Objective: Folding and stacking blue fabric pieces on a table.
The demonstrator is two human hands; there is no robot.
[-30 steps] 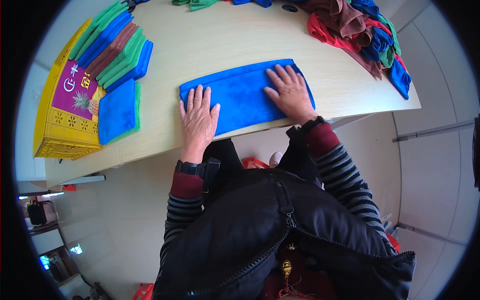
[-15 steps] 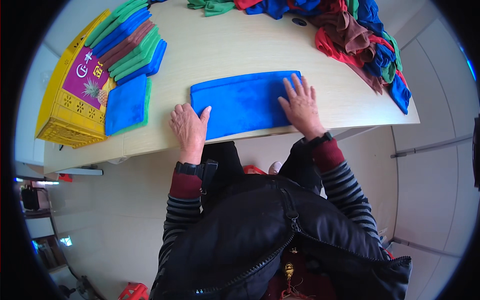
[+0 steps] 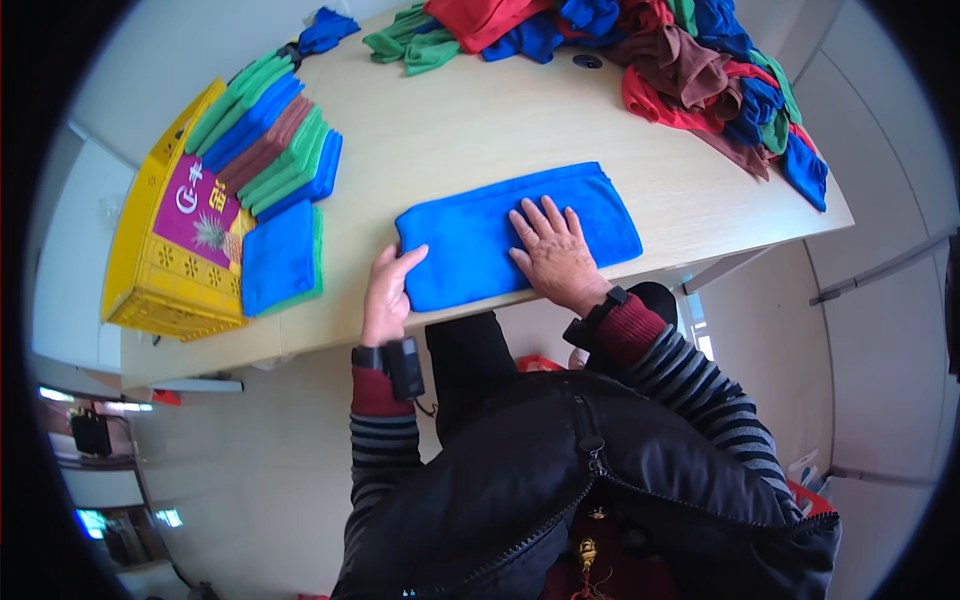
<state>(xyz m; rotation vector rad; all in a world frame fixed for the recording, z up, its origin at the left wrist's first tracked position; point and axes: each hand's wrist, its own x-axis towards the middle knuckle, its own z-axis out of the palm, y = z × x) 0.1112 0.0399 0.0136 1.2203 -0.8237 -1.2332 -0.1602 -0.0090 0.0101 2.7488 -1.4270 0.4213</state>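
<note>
In the head view I look down on a pale wood-grain table (image 3: pixel 480 125) above a light floor (image 3: pixel 270 460), white panels (image 3: pixel 890 250) rising right. The folded blue cloth (image 3: pixel 465 250) lies along the near edge; bare tabletop runs from it toward heaped cloths (image 3: pixel 675 80) far right and a yellow crate (image 3: pixel 150 290) left. The right hand (image 3: pixel 558 262) rests flat on it, fingers spread; the left hand (image 3: pixel 388 290) meets its left edge, grip unclear.

Just my head fisheye here, looking steeply down from the near side of the wood-grain table (image 3: pixel 420 120), close enough it spans most of my view's width.
</note>
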